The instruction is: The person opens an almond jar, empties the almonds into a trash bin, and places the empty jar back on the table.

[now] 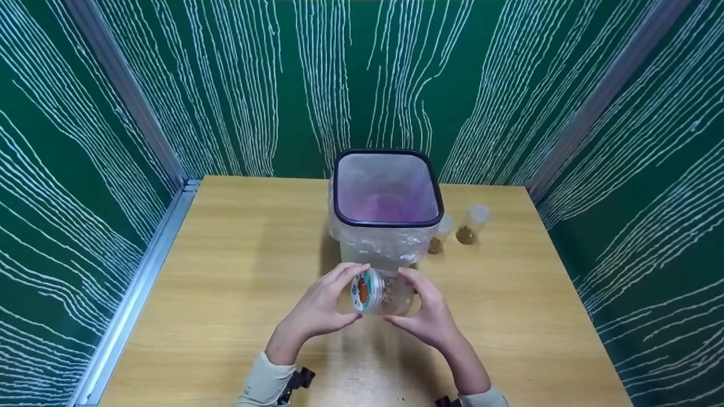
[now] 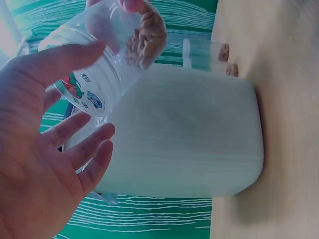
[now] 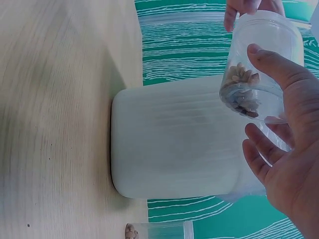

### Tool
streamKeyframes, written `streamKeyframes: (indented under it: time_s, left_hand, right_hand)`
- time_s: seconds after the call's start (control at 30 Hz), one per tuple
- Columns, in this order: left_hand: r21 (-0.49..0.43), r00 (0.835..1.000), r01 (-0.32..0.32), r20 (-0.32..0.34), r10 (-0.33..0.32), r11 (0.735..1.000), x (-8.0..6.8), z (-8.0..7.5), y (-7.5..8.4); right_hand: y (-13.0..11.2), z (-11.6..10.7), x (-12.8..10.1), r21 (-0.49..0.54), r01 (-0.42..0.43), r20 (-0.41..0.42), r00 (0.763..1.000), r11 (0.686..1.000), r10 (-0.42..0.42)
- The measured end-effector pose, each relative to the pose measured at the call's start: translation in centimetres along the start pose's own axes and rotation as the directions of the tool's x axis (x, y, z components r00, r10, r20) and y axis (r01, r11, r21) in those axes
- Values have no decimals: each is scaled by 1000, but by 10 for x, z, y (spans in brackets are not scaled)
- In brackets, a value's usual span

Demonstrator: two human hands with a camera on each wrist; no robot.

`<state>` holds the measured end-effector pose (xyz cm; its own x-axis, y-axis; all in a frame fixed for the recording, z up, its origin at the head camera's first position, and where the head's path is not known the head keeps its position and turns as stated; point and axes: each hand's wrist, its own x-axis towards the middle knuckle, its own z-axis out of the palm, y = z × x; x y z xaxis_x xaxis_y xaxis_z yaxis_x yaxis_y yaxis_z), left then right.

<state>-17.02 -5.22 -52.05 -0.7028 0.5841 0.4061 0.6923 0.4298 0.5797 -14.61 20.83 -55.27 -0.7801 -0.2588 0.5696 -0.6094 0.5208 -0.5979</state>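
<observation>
A clear plastic jar [image 1: 378,291] lies on its side in the air between both hands, just above the wooden table [image 1: 226,271]. Its lid with a colourful label faces left, and brown nuts lie in its far end [image 2: 144,40]. My left hand [image 1: 325,305] grips the lid end, thumb on the jar wall [image 2: 75,59]. My right hand [image 1: 429,312] holds the bottom end, thumb over it [image 3: 271,64] and fingers beneath. The jar [image 3: 259,74] hangs right in front of the white bin [image 1: 386,151].
The white bin [image 2: 189,134] with a black rim and a clear bag liner stands mid-table, open-topped. Two small clear jars [image 1: 474,222] [image 1: 440,234] with brown contents stand right of it. Green patterned walls close in three sides, with a metal rail on the left.
</observation>
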Motion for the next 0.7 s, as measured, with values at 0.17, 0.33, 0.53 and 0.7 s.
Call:
streamKeyframes:
  time_s: [0.17, 0.33, 0.53, 0.7]
  left_hand:
    - [19, 996, 89, 1, -89, 996, -2, -3, 0]
    - [96, 980, 195, 21, -198, 976, -6, -1, 2]
    - [91, 979, 195, 39, -199, 977, -9, -4, 3]
    - [42, 995, 87, 51, -89, 995, -6, -11, 3]
  right_hand:
    - [-1, 0, 3, -12, 58, 7, 998, 998, -58]
    - [-1, 1, 3, -19, 53, 20, 998, 998, -53]
    - [-1, 3, 4, 2, 22, 40, 999, 1000, -22]
    - [-2, 5, 5, -5, 21, 33, 999, 1000, -21]
